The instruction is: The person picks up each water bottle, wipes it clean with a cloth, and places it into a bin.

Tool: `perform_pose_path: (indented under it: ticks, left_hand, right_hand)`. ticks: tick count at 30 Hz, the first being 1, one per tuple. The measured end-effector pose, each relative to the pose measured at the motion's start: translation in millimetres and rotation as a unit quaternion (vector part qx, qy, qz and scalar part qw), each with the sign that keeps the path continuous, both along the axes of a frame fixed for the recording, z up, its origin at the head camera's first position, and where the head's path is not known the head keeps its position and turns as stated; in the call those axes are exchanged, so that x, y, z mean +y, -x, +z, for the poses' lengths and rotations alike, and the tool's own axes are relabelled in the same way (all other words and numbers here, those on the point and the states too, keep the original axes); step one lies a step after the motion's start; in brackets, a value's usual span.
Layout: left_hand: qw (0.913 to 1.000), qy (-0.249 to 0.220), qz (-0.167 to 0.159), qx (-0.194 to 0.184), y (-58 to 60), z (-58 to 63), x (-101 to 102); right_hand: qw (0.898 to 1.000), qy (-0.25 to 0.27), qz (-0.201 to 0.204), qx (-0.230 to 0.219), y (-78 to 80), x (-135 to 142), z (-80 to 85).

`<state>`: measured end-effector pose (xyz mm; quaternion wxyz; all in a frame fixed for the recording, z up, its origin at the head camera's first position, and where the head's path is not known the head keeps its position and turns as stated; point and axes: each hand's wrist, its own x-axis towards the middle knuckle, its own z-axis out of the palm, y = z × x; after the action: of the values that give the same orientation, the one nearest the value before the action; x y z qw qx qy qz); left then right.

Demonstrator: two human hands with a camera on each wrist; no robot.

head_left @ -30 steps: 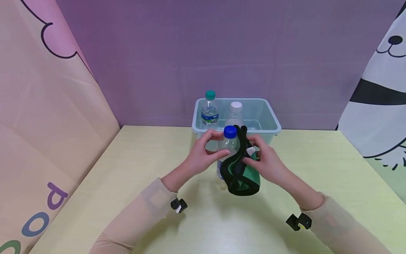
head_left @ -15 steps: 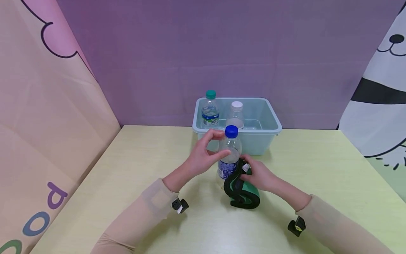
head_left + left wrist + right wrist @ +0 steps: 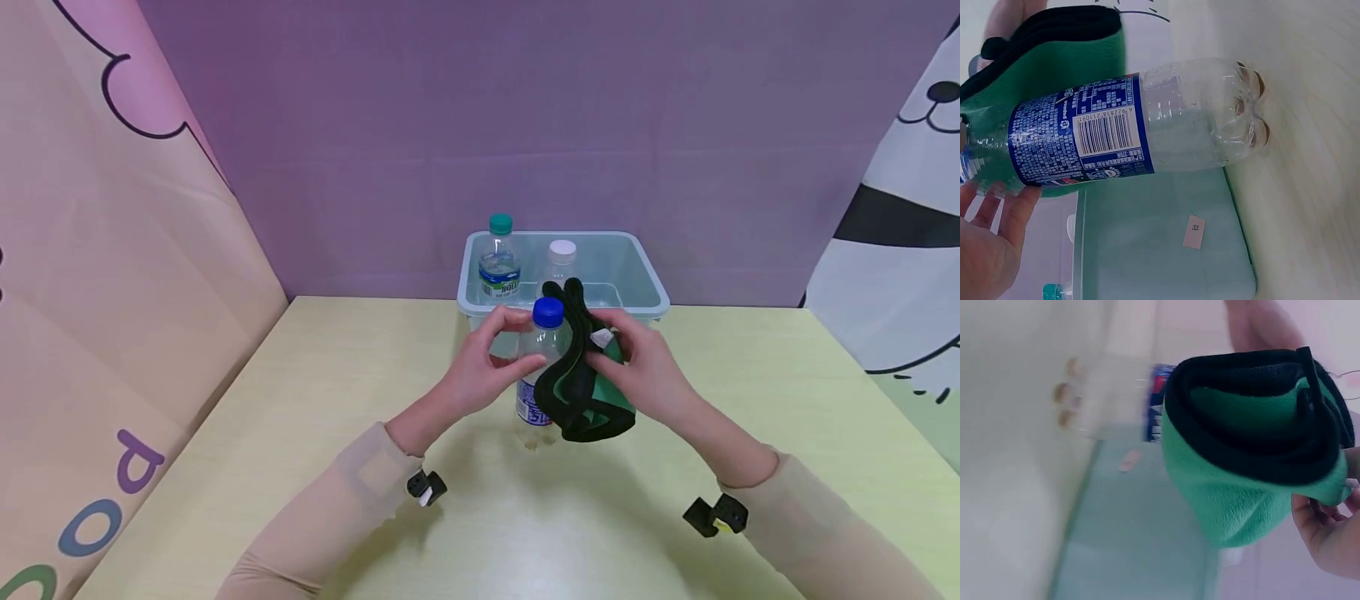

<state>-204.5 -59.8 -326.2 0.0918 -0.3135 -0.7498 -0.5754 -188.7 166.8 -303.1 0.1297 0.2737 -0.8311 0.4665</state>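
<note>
My left hand (image 3: pixel 483 367) grips a clear plastic bottle (image 3: pixel 1185 115) around its upper part. The bottle stands upright, with a blue cap (image 3: pixel 548 312) and a blue printed label (image 3: pixel 1079 134). In my right hand (image 3: pixel 648 367) is a folded green cloth (image 3: pixel 1229 506) with thick black edging and a small white tag (image 3: pixel 602 337). The cloth lies against the right side of the bottle and, in the head view, overlaps part of its shoulder and label. Part of the right thumb and fingers shows at the cloth's edge in the right wrist view.
Behind the hands, a light blue plastic bin (image 3: pixel 637 275) stands at the table's back edge. Inside it are a bottle with a green cap (image 3: pixel 500 258) and one with a white cap (image 3: pixel 562 258). A purple backdrop (image 3: pixel 450 125) hangs behind.
The right hand has slid the cloth down along the bottle, then back up to about its earlier height, slightly further right. The left hand and bottle have hardly moved.
</note>
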Motion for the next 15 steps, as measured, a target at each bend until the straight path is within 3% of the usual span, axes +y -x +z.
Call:
perform_pose_path:
  ticks: [5, 15]
  left_hand:
    - [1.0, -0.006, 0.003, 0.003, 0.9, -0.9, 0]
    - [1.0, -0.006, 0.001, -0.006, 1.5, 0.3, 3]
  right_hand:
    - [0.999, 0.006, 0.0, 0.032, -1.2, -3, 10.6]
    - [0.999, -0.027, -0.023, -0.013, -0.6, 0, -4.4]
